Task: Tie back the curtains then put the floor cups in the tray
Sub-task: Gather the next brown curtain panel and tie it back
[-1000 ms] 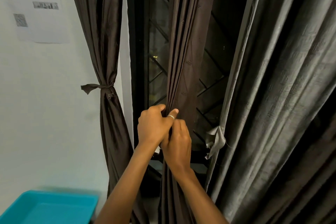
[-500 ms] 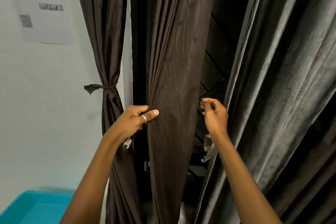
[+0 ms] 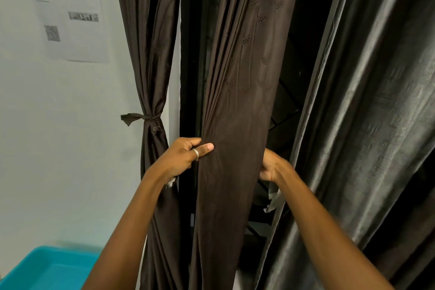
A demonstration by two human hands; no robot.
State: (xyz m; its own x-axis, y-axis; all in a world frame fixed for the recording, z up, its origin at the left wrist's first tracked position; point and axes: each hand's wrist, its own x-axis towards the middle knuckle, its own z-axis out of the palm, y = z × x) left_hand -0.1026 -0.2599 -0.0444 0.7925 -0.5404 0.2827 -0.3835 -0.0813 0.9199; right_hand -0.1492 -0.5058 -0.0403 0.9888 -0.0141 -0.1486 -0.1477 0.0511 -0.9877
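Note:
A dark brown middle curtain panel hangs loose in front of the dark window. My left hand, with a ring on the thumb, pinches its left edge. My right hand grips its right edge, with the fingers hidden behind the cloth. A pale strip of cloth dangles just below my right wrist. The left brown curtain is gathered and bound by a knotted tie. A turquoise tray sits at the bottom left. No cups are in view.
A grey curtain fills the right side. Printed paper sheets are stuck on the pale wall at the upper left. A black window frame and grille show between the curtains.
My hands started together on the bunched middle panel, then moved apart to its two edges. The panel now hangs wider, and my right hand has slipped behind its right edge.

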